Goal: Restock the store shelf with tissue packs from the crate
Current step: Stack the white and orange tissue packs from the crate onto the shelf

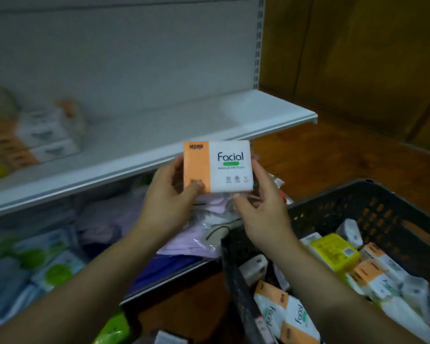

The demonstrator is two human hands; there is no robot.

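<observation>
I hold an orange-and-white "Facial" tissue pack (pixel 217 167) upright in front of the white shelf (pixel 159 135), just below its front edge. My left hand (pixel 169 194) pinches the pack's orange left side, thumb on the front. My right hand (pixel 263 209) grips its right side and lower corner. A black plastic crate (pixel 372 209) at lower right holds several more tissue packs (pixel 286 316) and a yellow pack (pixel 333 252). A few matching packs (pixel 40 135) lie stacked at the shelf's left end, blurred.
The shelf's middle and right stretch is bare white metal. The lower shelf holds green-and-white packets (pixel 42 261) and pink bagged goods (pixel 204 224). Brown wooden panels (pixel 358 58) and floor lie to the right of the shelving.
</observation>
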